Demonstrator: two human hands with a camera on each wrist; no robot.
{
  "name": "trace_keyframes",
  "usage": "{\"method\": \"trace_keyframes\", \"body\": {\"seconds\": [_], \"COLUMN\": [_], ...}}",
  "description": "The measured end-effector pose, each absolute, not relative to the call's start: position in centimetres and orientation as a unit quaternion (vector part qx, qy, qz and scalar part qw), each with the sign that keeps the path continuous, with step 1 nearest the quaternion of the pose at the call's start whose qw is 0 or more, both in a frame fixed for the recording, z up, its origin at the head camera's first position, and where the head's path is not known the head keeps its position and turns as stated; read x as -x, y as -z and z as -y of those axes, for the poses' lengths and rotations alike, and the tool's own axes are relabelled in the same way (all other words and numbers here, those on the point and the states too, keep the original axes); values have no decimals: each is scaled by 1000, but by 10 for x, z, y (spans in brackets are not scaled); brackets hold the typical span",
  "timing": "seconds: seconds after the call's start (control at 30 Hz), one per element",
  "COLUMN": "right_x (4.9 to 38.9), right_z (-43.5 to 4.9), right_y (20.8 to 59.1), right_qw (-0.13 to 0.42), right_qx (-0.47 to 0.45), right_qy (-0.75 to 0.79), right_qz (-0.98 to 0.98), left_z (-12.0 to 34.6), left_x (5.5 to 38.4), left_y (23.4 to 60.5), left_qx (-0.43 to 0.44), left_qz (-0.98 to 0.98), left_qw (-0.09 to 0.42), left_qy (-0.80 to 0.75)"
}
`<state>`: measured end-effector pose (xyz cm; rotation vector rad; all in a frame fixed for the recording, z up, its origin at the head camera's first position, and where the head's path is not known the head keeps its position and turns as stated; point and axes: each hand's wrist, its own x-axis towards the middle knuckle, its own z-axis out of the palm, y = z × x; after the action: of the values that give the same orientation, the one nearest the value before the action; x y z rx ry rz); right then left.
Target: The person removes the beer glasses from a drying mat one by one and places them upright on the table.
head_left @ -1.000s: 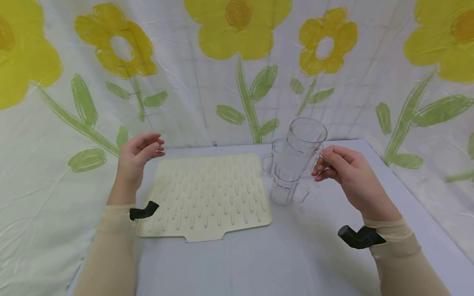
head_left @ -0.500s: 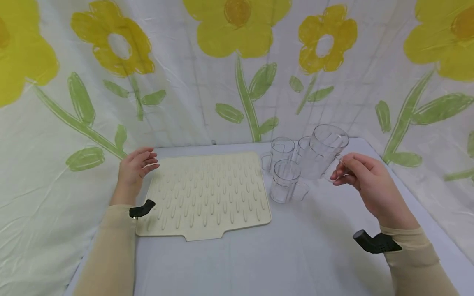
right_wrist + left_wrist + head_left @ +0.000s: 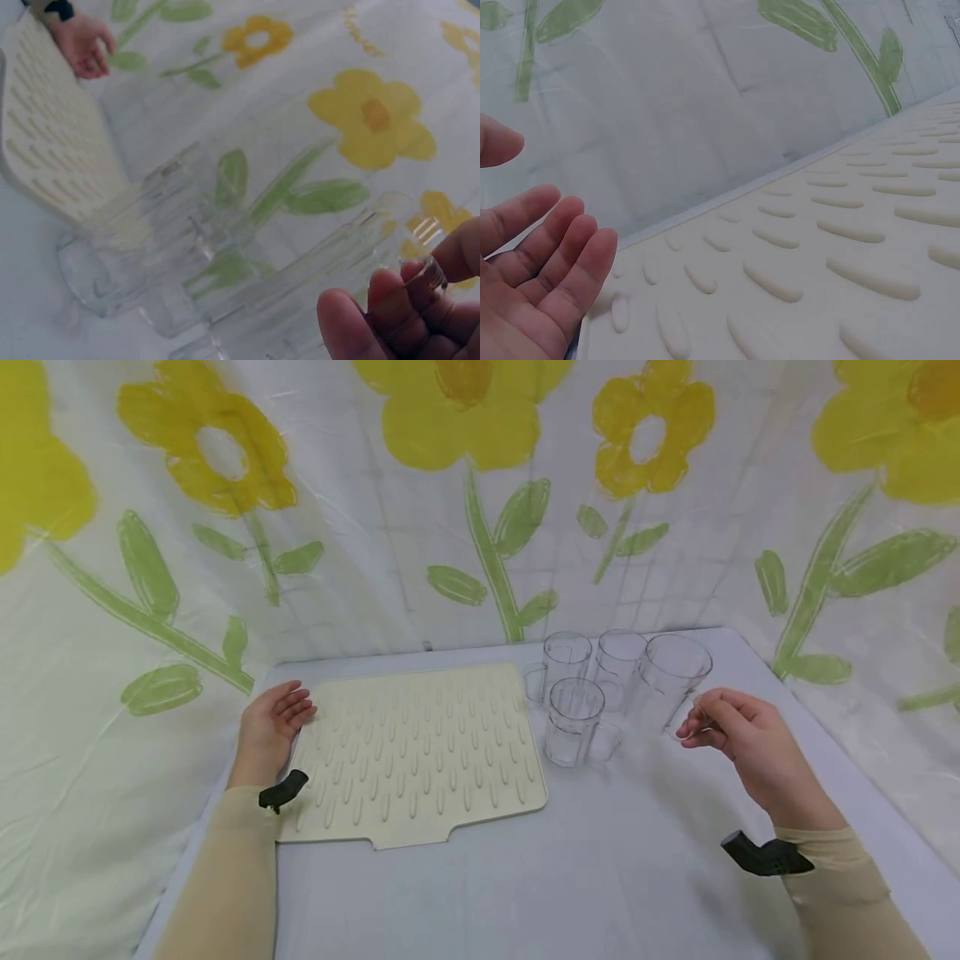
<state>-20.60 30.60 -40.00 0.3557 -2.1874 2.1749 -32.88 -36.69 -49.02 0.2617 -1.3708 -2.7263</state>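
In the head view my right hand [image 3: 738, 739] pinches the handle of a clear mug [image 3: 666, 689], the rightmost and largest-looking of the clear mugs. The right wrist view shows fingers and thumb curled about that handle [image 3: 427, 281]. To its left stand three more clear mugs: one at the front [image 3: 573, 727], one behind it [image 3: 566, 662] and one between that and the held mug [image 3: 618, 668]. My left hand [image 3: 272, 727] rests by the left edge of a cream ridged drying mat [image 3: 420, 752], its fingers loosely extended and holding nothing, as the left wrist view also shows.
The mat lies flat on a pale table [image 3: 487, 893], with a tab at its front edge. The mugs stand just right of the mat. A white curtain [image 3: 360, 568] with yellow flowers hangs behind the table.
My right hand has carried the mug right and lowered it from above the other mugs to beside them. My left hand has sunk slightly toward the mat's left edge.
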Motion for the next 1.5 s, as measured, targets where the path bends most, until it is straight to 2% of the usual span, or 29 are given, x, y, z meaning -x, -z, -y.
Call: {"method": "trace_keyframes", "body": {"seconds": [0.57,0.8,1.5], "right_x": [221,227,226], "right_z": [-303,-303,-302], "right_y": [442,457,455], "right_qw": [-26,-55,-86], "right_qx": [-61,-73,-61], "right_qy": [-657,-642,-609], "right_qz": [751,761,786], "left_z": [371,371,371], "left_x": [329,330,330], "left_y": [498,497,497], "left_qx": [-71,-84,-95], "left_qz": [415,418,435], "left_qw": [36,36,43], "left_qy": [906,904,894]}}
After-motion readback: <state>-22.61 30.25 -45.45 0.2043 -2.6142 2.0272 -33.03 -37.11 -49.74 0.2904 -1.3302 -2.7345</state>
